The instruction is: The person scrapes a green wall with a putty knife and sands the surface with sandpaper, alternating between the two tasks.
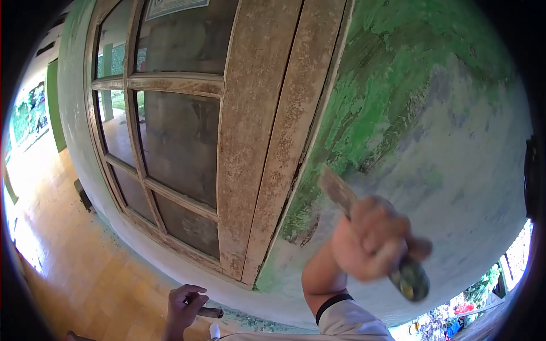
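My right hand, slightly blurred, is closed round the handle of a scraper. The flat blade points up and left, close to the wall; whether it touches is hard to tell. The patterned rounded handle end sticks out below the fist. Green paint is flaking there, with grey-white surface bared beside it. Low in the view, my left hand has its fingers curled on a short dark cylindrical thing, perhaps a tool handle; the rest of it is hidden.
A worn wooden window frame with several glass panes borders the painted patch on the left. Green paint flakes lie along the wall's foot. Yellowish floor tiles stretch to the left. Plants and bright coloured things show at lower right.
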A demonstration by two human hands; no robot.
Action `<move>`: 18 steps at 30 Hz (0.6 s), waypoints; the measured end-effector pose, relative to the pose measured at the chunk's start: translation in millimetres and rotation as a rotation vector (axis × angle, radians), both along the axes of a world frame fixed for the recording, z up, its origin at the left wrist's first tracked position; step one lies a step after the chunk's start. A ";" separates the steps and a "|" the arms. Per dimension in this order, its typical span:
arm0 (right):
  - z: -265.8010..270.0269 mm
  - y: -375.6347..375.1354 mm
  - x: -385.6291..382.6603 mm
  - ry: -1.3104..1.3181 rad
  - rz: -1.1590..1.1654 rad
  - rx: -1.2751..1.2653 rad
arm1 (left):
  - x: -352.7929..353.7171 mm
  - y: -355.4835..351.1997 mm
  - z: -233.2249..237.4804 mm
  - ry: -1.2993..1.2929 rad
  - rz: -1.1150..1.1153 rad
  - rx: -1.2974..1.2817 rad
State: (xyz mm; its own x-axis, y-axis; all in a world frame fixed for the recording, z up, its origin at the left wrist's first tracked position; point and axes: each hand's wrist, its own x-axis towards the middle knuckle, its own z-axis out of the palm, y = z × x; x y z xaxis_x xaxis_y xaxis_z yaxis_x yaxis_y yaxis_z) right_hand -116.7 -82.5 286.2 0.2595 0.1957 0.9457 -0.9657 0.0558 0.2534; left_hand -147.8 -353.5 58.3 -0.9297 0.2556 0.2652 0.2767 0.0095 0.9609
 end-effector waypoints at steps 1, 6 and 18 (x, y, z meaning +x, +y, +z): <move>1.1 -1.3 1.1 -0.014 -0.140 -0.015 | -0.2 -0.3 -2.7 -0.011 0.003 0.002; -0.6 13.2 -26.3 0.022 0.156 -0.096 | 5.5 0.7 1.6 0.007 -0.034 -0.020; -12.3 15.4 -34.7 0.051 0.061 -0.282 | 0.2 -0.6 -1.9 -0.045 -0.018 0.042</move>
